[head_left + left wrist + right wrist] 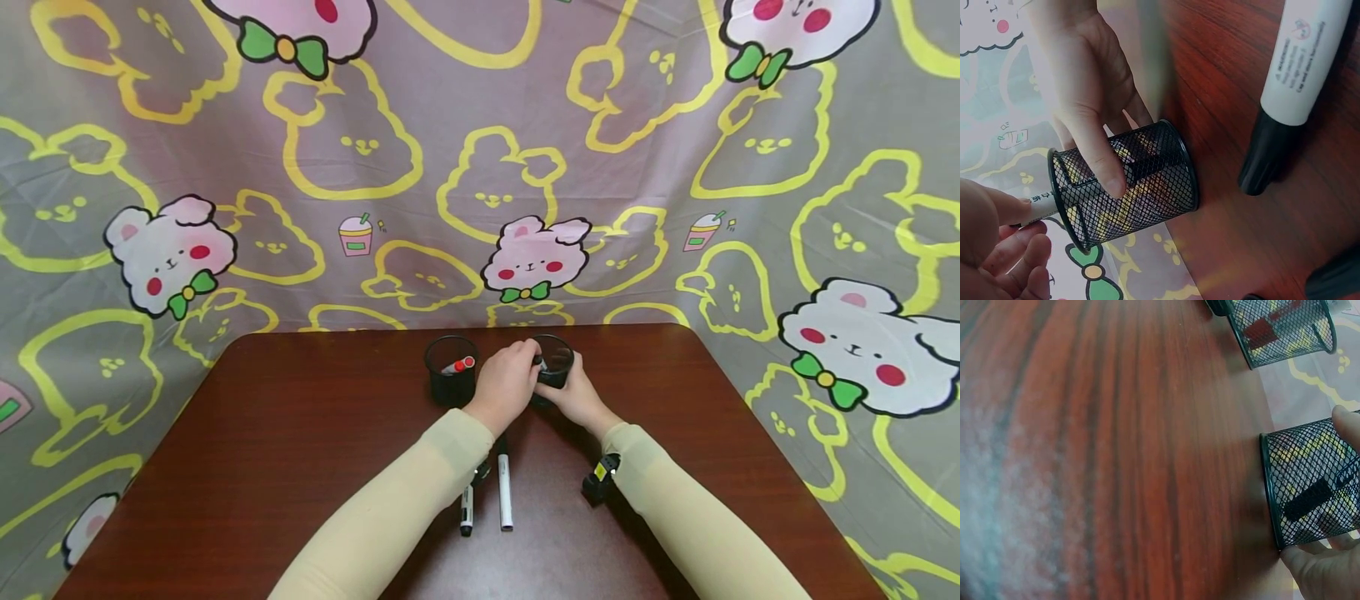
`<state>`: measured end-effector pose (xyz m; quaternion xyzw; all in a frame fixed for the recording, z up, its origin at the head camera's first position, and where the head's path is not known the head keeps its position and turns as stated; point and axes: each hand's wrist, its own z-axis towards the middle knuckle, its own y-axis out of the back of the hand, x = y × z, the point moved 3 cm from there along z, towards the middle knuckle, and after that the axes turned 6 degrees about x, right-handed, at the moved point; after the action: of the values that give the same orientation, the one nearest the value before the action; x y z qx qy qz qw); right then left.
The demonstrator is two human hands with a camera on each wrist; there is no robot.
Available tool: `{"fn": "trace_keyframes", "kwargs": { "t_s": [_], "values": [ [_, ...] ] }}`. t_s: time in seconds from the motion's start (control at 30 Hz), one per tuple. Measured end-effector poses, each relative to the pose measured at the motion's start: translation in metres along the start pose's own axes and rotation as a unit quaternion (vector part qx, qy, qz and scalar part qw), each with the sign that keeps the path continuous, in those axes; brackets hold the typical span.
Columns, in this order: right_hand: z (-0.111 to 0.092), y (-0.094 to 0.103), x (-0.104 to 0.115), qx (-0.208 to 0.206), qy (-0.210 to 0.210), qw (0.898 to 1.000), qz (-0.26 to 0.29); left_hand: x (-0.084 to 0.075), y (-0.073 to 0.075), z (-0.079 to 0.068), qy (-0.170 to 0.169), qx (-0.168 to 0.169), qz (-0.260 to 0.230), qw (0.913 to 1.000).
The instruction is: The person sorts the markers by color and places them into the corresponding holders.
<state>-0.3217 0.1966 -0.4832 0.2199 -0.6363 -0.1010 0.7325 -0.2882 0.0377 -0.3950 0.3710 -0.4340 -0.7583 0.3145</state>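
My right hand (581, 396) grips a black mesh pen cup (1154, 181) from its right side, thumb along the mesh in the left wrist view. At the cup's mouth, my left hand (504, 385) pinches a white marker (1042, 207) by its end. The marker reaches into the cup, and a black cap (1309, 500) shows through the mesh in the right wrist view. To the left of my left hand stands a second mesh pen cup (452, 387), holding red-ended markers (465, 363).
Two white markers with black caps lie on the brown table (337, 467) below my hands: one long marker (505, 492) and another marker (467, 507) partly under my left sleeve. A cartoon-printed cloth (420, 150) hangs behind the table. A small black camera (600, 479) is at my right wrist.
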Motion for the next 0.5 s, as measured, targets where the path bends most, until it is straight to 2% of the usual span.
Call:
{"fn": "trace_keyframes", "kwargs": {
  "t_s": [0.5],
  "values": [
    [-0.0007,0.0008,0.0004,0.006,-0.004,1.0,-0.006,0.0023,-0.0055,0.0,0.002,0.003,0.012,0.9999]
  ]
}}
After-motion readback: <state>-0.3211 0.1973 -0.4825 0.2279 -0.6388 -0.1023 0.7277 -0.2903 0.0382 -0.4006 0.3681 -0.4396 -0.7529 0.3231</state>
